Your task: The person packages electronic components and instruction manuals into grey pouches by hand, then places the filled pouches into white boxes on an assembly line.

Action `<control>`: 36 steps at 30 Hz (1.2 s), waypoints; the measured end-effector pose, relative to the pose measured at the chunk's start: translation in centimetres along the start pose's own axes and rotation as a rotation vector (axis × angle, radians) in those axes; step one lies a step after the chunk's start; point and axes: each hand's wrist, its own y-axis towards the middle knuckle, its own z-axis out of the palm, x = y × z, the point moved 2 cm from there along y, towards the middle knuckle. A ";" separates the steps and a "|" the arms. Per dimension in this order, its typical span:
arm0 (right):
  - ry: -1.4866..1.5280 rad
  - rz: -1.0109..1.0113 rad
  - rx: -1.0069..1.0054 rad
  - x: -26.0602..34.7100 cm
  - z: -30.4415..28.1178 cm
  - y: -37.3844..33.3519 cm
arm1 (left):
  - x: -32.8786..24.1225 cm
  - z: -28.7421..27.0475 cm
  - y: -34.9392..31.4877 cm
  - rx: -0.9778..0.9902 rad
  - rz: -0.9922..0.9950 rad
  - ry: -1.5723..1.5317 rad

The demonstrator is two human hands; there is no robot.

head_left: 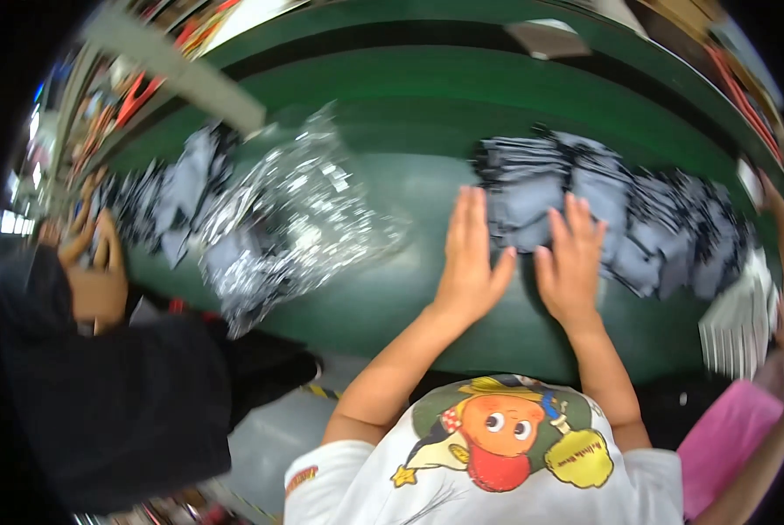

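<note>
Stacks of folded grey pieces with black edging stand in a row on the green bench, in front of the person and running off to the right. The left hand lies at the left side of the nearest stack, its fingers pressed together and pointing away from the body, the thumb held out from them. The right hand reaches over the front of the row, where that stack meets its neighbour; its fingers are a little spread and its thumb points inward. Neither hand is pinching anything (how firmly they touch the pieces, I cannot tell).

Left of the hands, well apart from them, a crumpled clear plastic bag lies on the bench, with some grey material showing through its lower part. Beyond it is another grey heap, near the hands of a co-worker in black. At the far right, a fanned white stack sits by a second person's pink garment.
</note>
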 end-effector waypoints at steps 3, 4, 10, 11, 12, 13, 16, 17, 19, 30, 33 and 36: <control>0.322 -0.085 0.068 1.8 -0.3 1.6 | -0.8 -5.4 -2.4 -0.132 0.246 -0.080; 0.521 -0.063 0.181 2.8 0.0 2.2 | -0.4 -7.5 -3.8 -0.172 0.219 -0.042; 1.291 0.148 0.241 9.4 3.2 9.3 | 3.2 -16.8 -7.6 -0.673 -0.068 0.646; 1.589 0.335 0.196 10.1 4.0 10.4 | 3.9 -18.4 -7.8 -0.709 -0.207 0.829; 1.595 0.321 0.216 10.8 4.6 11.0 | 5.2 -20.2 -8.4 -0.766 -0.314 0.900; 1.695 0.332 0.434 11.3 5.4 11.4 | 6.8 -22.0 -9.4 -0.822 -0.423 0.970; 1.912 0.343 1.125 13.5 6.2 12.0 | 13.9 -27.4 -14.1 -1.015 -0.592 0.375; 1.906 0.335 1.134 14.1 6.1 12.2 | 14.2 -27.8 -14.2 -1.025 -0.595 0.374; 1.624 0.358 1.092 14.7 5.0 12.5 | 14.7 -28.1 -14.1 -0.834 -0.745 0.361; 1.352 0.260 0.869 15.5 6.2 12.6 | 13.9 -26.7 -15.1 -0.556 -0.611 -0.133; 1.400 0.359 0.952 14.7 6.9 13.9 | 13.2 -28.0 -15.2 -0.448 -0.689 -0.272; 1.558 0.477 1.294 15.4 8.1 14.8 | 13.4 -30.0 -13.5 -0.781 -0.867 -0.267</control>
